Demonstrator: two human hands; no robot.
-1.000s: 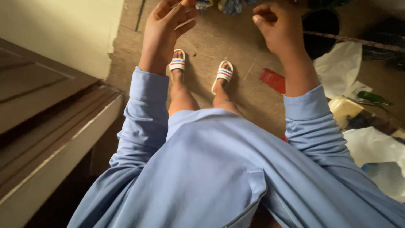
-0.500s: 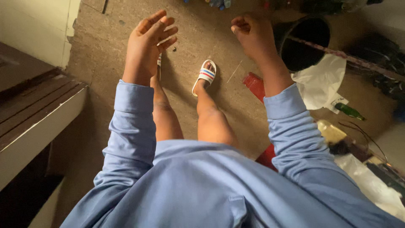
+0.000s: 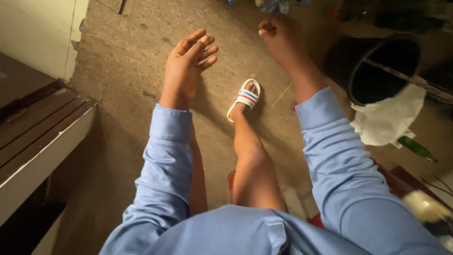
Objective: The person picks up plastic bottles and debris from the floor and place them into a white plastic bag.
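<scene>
My left hand (image 3: 188, 66) is raised over the rough brown concrete floor (image 3: 127, 56), fingers straight and spread a little, palm empty, touching nothing. My right hand (image 3: 279, 37) is up near the top edge of the floor view, fingers curled into a loose fist; can't tell if anything is inside it. Both arms in light blue long sleeves (image 3: 165, 160). Between the hands, lower down, my right foot in a white slide sandal with red and blue stripes (image 3: 246, 97) stands flat on the floor; it's the nearest thing to both hands, apart from them. Right of my right forearm: round black bucket (image 3: 382, 71) with a stick across its rim, white crumpled plastic bag (image 3: 389, 118) just beside it, green glass bottle (image 3: 417, 148) lying near the bag. Left edge: dark wooden steps with pale edging (image 3: 37, 141).
</scene>
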